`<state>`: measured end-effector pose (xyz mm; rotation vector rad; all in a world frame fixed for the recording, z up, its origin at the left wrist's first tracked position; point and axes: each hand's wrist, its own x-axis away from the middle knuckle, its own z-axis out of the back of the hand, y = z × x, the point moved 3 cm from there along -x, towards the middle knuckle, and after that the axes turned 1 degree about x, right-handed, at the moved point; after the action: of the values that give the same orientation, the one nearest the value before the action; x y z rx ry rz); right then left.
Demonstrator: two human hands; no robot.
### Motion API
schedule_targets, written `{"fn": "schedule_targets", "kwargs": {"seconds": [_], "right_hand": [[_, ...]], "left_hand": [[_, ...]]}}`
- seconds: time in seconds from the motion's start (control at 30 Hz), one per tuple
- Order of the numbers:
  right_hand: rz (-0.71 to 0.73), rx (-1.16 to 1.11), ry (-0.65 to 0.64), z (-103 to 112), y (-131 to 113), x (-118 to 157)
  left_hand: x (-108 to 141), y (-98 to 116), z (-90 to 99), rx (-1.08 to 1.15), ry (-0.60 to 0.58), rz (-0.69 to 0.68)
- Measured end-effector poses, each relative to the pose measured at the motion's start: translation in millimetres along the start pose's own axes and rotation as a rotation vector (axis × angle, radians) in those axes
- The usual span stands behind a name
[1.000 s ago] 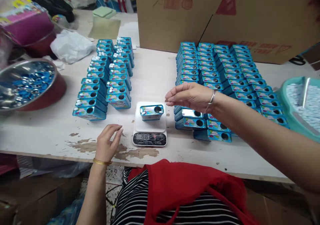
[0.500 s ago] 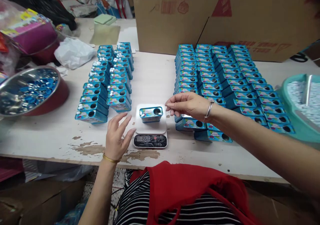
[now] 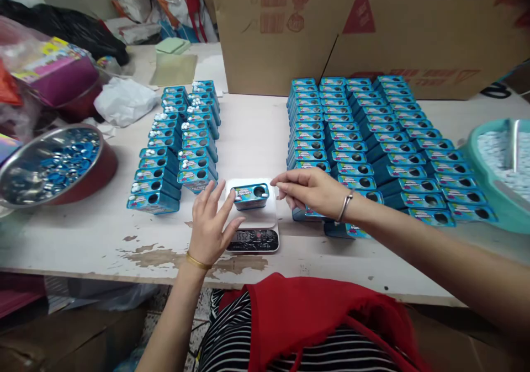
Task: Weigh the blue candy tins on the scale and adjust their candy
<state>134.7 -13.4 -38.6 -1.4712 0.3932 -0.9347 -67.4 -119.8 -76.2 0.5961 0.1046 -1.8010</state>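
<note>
At frame centre, a blue, lettered, rectangular metal tin [image 3: 249, 201] with a dark round hole is standing on a white digital scale [image 3: 257, 220], a white pellet [image 3: 264, 195] resting by the hole. Your left hand [image 3: 210, 227] is hovering empty at its left end, fingers spread; your right hand's [image 3: 317, 193] fingers are nearly meeting opposite, any hold impossible to tell.

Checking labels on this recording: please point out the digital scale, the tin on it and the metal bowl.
Digital scale [image 3: 260, 219], head view: bare front of the white plate.
Tin [image 3: 247, 193], head view: printed top.
Metal bowl [image 3: 19, 174], head view: silver inner wall.
</note>
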Motion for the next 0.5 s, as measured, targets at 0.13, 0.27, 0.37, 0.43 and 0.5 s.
{"fn": "schedule_targets", "kwargs": {"seconds": [0.13, 0.27, 0.37, 0.43, 0.5], "right_hand": [[0.095, 0.200, -0.004, -9.4, 8.4, 17.9], [0.147, 0.310, -0.011, -19.8, 16.2, 26.1], [0.169, 0.311, -0.001, -24.5, 18.3, 22.6], [0.182, 0.268, -0.012, -26.7, 17.9, 17.6], [0.162, 0.187, -0.042, -28.5, 17.7, 12.4]], "left_hand": [[-8.1, 9.8, -1.7, -0.039, -0.007, -0.034], [-19.7, 23.9, -9.6, -0.044, -0.039, -0.081], [-29.0, 29.2, -17.0, -0.039, -0.061, -0.102], [-33.7, 27.8, -20.0, -0.023, -0.076, -0.106], [-36.5, 24.0, -20.0, 0.002, -0.089, -0.108]]}}
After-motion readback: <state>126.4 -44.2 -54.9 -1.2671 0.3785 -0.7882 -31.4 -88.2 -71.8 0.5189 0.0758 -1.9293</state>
